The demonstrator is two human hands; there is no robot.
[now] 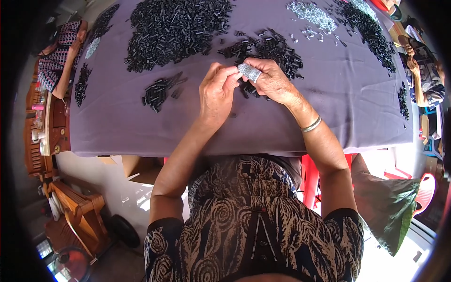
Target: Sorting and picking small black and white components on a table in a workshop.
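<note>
Over the middle of the purple-grey tablecloth (164, 127), my two hands meet. My left hand (218, 89) is closed in a pinch, its fingertips against a speckled silver-grey piece (249, 72), perhaps a wrap on my right thumb. My right hand (270, 80) is closed too, fingers curled behind that piece. Any small part between the fingertips is too small to make out. Behind and below my right hand lies a pile of short black tube-like parts (282, 54). A smaller heap of longer black parts (157, 94) lies to the left of my left hand.
A large black pile (174, 33) covers the far left of the table. Shiny silver small parts (314, 18) lie at the far right, beside more black parts (376, 40). People sit at both sides. A wooden chair (77, 211) stands lower left, a dark green bag (385, 202) lower right.
</note>
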